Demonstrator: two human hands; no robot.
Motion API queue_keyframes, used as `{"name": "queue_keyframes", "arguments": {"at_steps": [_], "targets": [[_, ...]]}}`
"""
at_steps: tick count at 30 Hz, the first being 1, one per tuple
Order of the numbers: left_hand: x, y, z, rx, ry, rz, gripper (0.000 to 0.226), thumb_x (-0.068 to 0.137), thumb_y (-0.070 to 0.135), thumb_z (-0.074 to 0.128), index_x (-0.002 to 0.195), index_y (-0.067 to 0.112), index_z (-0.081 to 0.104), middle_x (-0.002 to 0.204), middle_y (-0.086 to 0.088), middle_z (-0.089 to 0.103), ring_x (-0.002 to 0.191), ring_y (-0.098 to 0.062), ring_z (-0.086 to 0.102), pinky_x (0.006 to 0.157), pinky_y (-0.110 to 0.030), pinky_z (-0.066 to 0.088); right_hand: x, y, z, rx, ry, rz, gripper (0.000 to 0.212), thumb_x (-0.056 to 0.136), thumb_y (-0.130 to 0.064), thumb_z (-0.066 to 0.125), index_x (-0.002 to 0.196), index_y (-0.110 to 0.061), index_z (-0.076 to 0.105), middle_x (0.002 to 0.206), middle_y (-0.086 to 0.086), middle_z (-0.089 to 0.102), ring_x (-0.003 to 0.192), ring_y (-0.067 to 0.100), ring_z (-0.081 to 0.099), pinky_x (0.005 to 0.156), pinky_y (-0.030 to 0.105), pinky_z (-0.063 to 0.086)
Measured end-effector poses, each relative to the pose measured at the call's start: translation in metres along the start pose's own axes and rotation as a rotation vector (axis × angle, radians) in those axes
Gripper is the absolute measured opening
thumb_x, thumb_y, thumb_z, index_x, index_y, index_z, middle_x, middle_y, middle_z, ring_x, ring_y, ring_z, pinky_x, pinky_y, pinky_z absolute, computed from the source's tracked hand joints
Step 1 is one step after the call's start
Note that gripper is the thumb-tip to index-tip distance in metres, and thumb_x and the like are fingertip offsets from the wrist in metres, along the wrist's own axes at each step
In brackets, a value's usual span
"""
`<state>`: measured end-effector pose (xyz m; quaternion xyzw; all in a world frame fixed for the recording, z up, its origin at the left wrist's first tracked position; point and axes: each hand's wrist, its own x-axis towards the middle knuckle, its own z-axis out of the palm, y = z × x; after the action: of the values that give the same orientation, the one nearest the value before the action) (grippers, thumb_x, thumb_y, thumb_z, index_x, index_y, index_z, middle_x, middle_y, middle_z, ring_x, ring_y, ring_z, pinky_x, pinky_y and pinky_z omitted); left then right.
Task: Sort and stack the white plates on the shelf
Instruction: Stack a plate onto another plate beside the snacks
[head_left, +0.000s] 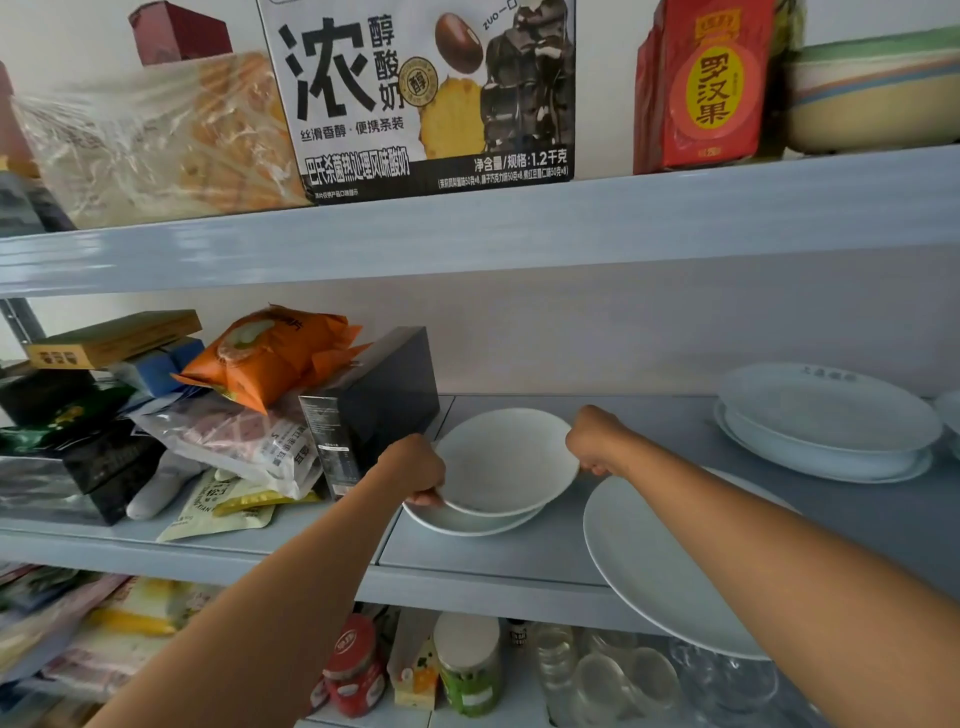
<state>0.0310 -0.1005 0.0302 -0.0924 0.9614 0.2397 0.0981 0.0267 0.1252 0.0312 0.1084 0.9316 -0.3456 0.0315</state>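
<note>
On the middle shelf (493, 551) I hold a white deep plate (506, 460) by both sides. My left hand (413, 467) grips its left rim and my right hand (597, 441) grips its right rim. The plate sits tilted on or just above a second white plate (467, 522), whose front rim shows below it. A large flat white plate (654, 566) lies to the right under my right forearm and overhangs the shelf's front edge. At the far right stands a stack of white plates (826, 421).
A dark box (374, 405), an orange snack bag (270, 353) and several packets crowd the shelf's left half, close to my left hand. The upper shelf holds a yogurt carton (415, 93), a red box (711, 83) and coloured bowls (872, 98). Jars and glasses stand below.
</note>
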Motion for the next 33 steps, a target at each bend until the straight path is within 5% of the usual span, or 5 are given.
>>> {"name": "queue_keyframes", "arguments": {"at_steps": [6, 11, 21, 29, 33], "targets": [[0.003, -0.004, 0.001, 0.257, 0.045, 0.033, 0.018, 0.085, 0.026, 0.065, 0.083, 0.008, 0.064, 0.067, -0.002, 0.057, 0.087, -0.023, 0.068, 0.079, -0.029, 0.053, -0.003, 0.0, 0.0, -0.033, 0.028, -0.02, 0.018, 0.081, 0.001, 0.042, 0.067, -0.001, 0.053, 0.06, 0.015, 0.058, 0.05, 0.025, 0.054, 0.052, 0.028, 0.046], [0.008, -0.005, 0.004, 0.189, 0.139, 0.016, 0.04, 0.082, 0.029, 0.072, 0.113, 0.005, 0.061, 0.104, -0.011, 0.067, 0.094, -0.026, 0.065, 0.081, -0.032, 0.054, -0.003, 0.003, 0.0, -0.009, 0.039, -0.014, 0.016, 0.081, -0.008, 0.048, 0.073, -0.001, 0.06, 0.071, 0.018, 0.065, 0.057, 0.029, 0.059, 0.054, 0.03, 0.049], [0.002, 0.012, 0.0, 0.098, 0.203, 0.11, 0.027, 0.082, 0.027, 0.071, 0.096, 0.009, 0.056, 0.075, -0.001, 0.055, 0.07, -0.018, 0.055, 0.063, -0.028, 0.043, -0.007, 0.009, -0.014, -0.049, 0.143, -0.05, 0.025, 0.087, -0.021, 0.051, 0.065, -0.01, 0.047, 0.078, 0.015, 0.058, 0.067, 0.029, 0.057, 0.06, 0.029, 0.046], [-0.007, 0.044, 0.003, -0.022, 0.138, 0.178, 0.025, 0.083, 0.031, 0.071, 0.085, 0.008, 0.062, 0.071, -0.006, 0.068, 0.059, -0.019, 0.066, 0.062, -0.028, 0.056, -0.016, 0.012, -0.029, -0.051, 0.18, -0.071, 0.034, 0.088, -0.026, 0.052, 0.061, -0.014, 0.035, 0.08, 0.014, 0.05, 0.071, 0.027, 0.052, 0.065, 0.028, 0.041], [-0.014, 0.066, 0.009, -0.055, 0.088, 0.22, 0.026, 0.086, 0.033, 0.067, 0.087, 0.008, 0.062, 0.075, -0.006, 0.068, 0.064, -0.019, 0.069, 0.06, -0.03, 0.059, -0.026, 0.019, -0.044, -0.007, 0.18, -0.084, 0.031, 0.09, -0.032, 0.056, 0.101, -0.003, 0.06, 0.108, 0.022, 0.062, 0.106, 0.035, 0.062, 0.082, 0.033, 0.049]]}}
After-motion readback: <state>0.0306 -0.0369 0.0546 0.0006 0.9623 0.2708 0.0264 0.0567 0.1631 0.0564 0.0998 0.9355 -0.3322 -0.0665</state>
